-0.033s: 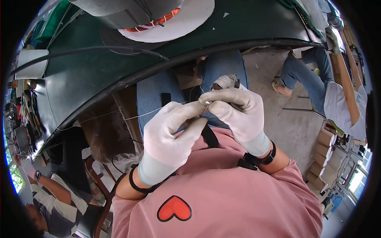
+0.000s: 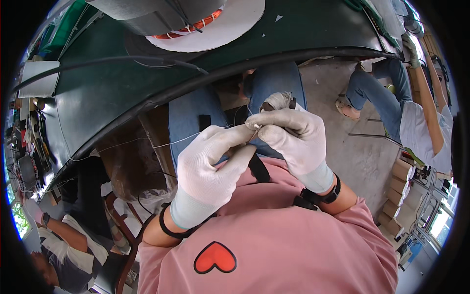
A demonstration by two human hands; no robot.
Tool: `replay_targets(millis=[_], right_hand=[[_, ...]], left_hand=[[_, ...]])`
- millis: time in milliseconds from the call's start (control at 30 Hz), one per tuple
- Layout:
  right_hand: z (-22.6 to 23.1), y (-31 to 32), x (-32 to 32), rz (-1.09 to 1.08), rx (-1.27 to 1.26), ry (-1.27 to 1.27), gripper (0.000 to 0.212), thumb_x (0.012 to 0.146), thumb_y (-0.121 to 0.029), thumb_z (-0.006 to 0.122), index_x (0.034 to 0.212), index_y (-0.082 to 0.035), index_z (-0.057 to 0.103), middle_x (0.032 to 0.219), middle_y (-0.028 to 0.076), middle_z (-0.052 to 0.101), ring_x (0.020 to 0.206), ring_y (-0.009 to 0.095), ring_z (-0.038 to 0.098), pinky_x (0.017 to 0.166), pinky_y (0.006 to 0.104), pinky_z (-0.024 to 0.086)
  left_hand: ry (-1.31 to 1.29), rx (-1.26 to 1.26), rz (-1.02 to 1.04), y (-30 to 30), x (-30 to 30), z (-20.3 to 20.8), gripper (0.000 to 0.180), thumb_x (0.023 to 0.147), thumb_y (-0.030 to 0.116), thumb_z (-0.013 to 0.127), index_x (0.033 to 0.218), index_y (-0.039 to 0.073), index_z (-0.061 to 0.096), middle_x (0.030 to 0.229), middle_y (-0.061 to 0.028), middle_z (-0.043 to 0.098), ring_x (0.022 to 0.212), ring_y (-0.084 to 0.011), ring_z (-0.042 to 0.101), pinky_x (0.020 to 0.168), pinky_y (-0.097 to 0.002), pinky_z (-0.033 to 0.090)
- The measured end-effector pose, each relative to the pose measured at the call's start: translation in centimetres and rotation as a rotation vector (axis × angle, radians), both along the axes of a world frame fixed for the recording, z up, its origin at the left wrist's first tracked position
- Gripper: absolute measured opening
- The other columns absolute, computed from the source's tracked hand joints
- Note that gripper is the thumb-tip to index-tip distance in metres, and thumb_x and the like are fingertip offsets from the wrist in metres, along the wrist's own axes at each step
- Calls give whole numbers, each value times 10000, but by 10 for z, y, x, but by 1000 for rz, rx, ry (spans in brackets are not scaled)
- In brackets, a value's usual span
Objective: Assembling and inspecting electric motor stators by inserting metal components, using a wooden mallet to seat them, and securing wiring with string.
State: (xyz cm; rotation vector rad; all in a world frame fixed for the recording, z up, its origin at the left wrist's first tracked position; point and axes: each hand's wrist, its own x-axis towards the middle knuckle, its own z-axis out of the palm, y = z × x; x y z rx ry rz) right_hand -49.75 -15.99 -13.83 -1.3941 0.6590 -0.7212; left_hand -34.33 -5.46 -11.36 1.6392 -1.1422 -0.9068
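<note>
Both my hands wear white knit gloves and meet in front of my chest, above my lap in blue jeans. My left hand pinches a thin pale wire that runs left toward the table edge. My right hand is closed around a small dark tool with a tape-wrapped end, which sticks up behind its knuckles. Its thumb and forefinger touch my left fingertips where the wire ends. What lies between the fingertips is hidden.
A dark green table with a black rim curves across the top. On it stands a coil with orange windings on a white disc. A seated person in jeans is at the right, another person at lower left. Cardboard boxes stand at the right.
</note>
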Motion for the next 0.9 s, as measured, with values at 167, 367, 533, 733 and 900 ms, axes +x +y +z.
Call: replay_targets(millis=[167, 367, 533, 733, 900], right_hand=[[3, 0, -2, 20, 54, 123, 161, 892, -155, 788, 960, -12, 761, 908, 41, 621, 864, 146, 558, 779, 272, 470], [4, 0, 1, 103, -184, 302, 130, 931, -148, 741, 967, -24, 733, 849, 38, 625, 854, 135, 576, 754, 283, 475], [8, -11, -7, 256, 258, 496, 172, 981, -105, 627, 1123, -9, 634, 811, 57, 642, 707, 103, 575, 651, 264, 480], [-6, -31, -12, 409, 1160, -810, 331, 1041, -57, 438, 1352, -42, 551, 1125, 215, 695, 728, 227, 692, 635, 308, 552], [6, -13, 21, 282, 976, -951, 238, 1069, -200, 511, 1266, -70, 542, 1266, 212, 636, 911, 351, 718, 721, 389, 588]], left_hand=[[-199, -152, 12, -5, 9, -7, 276, 837, 8, 734, 1112, 21, 723, 937, -120, 693, 809, -229, 673, 733, -310, 532], [-623, -347, -43, -8, 12, -8, 192, 815, -85, 696, 981, 12, 705, 969, -127, 689, 865, -242, 695, 843, -340, 547], [1128, -297, 185, -7, 32, 14, 69, 1043, 73, 548, 990, 48, 510, 934, -52, 559, 759, -133, 611, 814, -344, 515], [57, 138, -146, -8, 29, 8, 429, 773, 64, 750, 1166, 1, 587, 1016, -57, 585, 735, -94, 536, 636, -250, 452], [266, 448, -815, -31, 6, 6, 270, 903, 129, 657, 1142, 10, 611, 827, -161, 622, 709, -296, 554, 677, -363, 489]])
